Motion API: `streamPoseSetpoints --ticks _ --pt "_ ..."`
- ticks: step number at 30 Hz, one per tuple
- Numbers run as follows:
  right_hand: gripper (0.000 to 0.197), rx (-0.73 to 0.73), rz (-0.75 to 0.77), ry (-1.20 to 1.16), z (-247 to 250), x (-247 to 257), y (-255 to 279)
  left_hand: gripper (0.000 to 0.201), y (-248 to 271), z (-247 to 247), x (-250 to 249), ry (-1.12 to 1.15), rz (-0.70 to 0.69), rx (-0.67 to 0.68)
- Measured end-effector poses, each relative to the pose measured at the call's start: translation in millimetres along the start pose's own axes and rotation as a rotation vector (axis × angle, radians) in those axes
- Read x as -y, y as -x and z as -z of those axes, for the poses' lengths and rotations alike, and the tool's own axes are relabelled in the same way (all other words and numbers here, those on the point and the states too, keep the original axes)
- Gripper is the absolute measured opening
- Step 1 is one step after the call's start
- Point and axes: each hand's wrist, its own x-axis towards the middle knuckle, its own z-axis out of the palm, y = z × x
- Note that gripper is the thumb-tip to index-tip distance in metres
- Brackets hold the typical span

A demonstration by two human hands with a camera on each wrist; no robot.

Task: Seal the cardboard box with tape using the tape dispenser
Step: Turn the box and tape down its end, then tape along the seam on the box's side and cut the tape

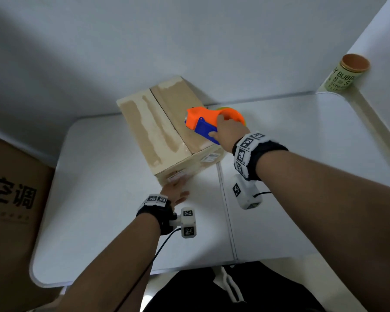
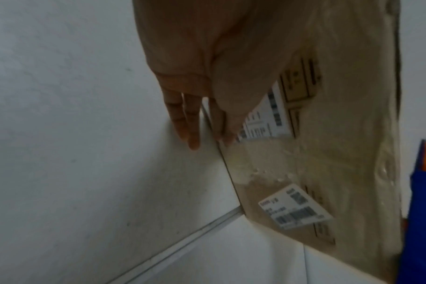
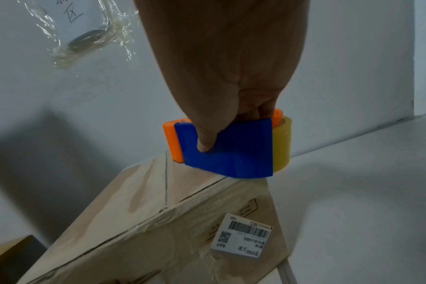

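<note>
A closed cardboard box (image 1: 164,124) with old tape marks stands on the white table (image 1: 113,221), its centre seam running away from me. My right hand (image 1: 226,131) grips an orange and blue tape dispenser (image 1: 209,120) over the box's right flap, near the right edge. In the right wrist view the dispenser (image 3: 229,151) carries a yellowish tape roll (image 3: 281,144) and its blue part touches the box (image 3: 158,221) top. My left hand (image 1: 175,191) lies with straight fingers against the box's near side. In the left wrist view its fingers (image 2: 191,124) reach the box's (image 2: 328,153) lower corner.
A big brown carton (image 1: 11,199) with printed characters stands left of the table. A green canister (image 1: 345,73) with a brown lid sits on a ledge at the far right. White walls close the back. A table seam (image 1: 227,210) runs front to back.
</note>
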Motion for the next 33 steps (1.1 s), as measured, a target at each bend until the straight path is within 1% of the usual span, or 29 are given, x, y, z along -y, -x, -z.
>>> streamPoseSetpoints --ticks 2,4,5,6,7,8,9,10,11,12,13,14,15,17,19,23,26,27,28,30,33 --pt "0.048 0.015 -0.003 0.003 1 0 -2 0.037 -4 28 4 -0.046 0.125 -0.007" --pt "0.050 0.030 0.003 0.031 3 1 -4 0.041 -4 62 -7 -0.172 0.200 -0.023" --pt "0.051 0.038 0.010 0.054 5 2 -5 0.042 -2 79 -17 -0.248 0.196 -0.067" --pt "0.052 0.042 0.016 0.074 7 2 -6 0.042 3 92 -32 -0.332 0.152 -0.145" --pt "0.050 0.031 0.018 0.080 9 3 -7 0.043 8 102 -48 -0.433 0.071 -0.251" --pt "0.048 0.007 0.012 0.071 11 4 -7 0.043 11 107 -65 -0.546 -0.048 -0.367" --pt "0.047 -0.026 -0.001 0.055 14 6 -8 0.044 19 107 -82 -0.650 -0.204 -0.447" --pt "0.048 -0.058 -0.017 0.042 17 9 -8 0.044 24 100 -98 -0.718 -0.389 -0.470" --pt "0.050 -0.079 -0.026 0.033 19 12 -10 0.043 29 90 -111 -0.781 -0.571 -0.420" --pt "0.053 -0.082 -0.032 0.028 21 15 -11 0.044 33 77 -121 -0.897 -0.695 -0.310" --pt "0.053 -0.071 -0.038 0.025 21 18 -14 0.049 35 63 -127 -1.062 -0.751 -0.175" --pt "0.050 -0.048 -0.054 0.023 22 21 -16 0.053 33 50 -128 -1.234 -0.767 -0.053" --pt "0.044 -0.024 -0.071 0.019 20 24 -18 0.056 30 40 -129 -1.384 -0.774 0.055" --pt "0.036 -0.006 -0.108 0.031 17 28 -21 0.054 20 28 -131 -1.562 -0.762 0.195" --pt "0.034 0.014 -0.131 0.062 15 32 -21 0.055 9 27 -136 -1.642 -0.707 0.229" --pt "0.033 0.080 -0.138 0.067 21 42 -23 0.057 -16 37 -170 -1.637 -0.597 0.163" --pt "0.032 0.141 -0.205 0.035 29 47 -25 0.057 -46 56 -199 -1.650 -0.506 0.111" --pt "0.033 0.134 -0.204 -0.012 29 47 -24 0.057 -54 62 -208 -1.653 -0.482 0.102" --pt "0.035 0.100 -0.173 -0.054 30 47 -23 0.057 -61 66 -216 -1.655 -0.477 0.085" --pt "0.035 0.066 -0.156 -0.139 34 47 -17 0.056 -72 74 -233 -1.656 -0.486 0.042" --pt "0.035 0.115 -0.221 -0.152 33 47 -25 0.056 -86 80 -257 -1.679 -0.434 -0.010"
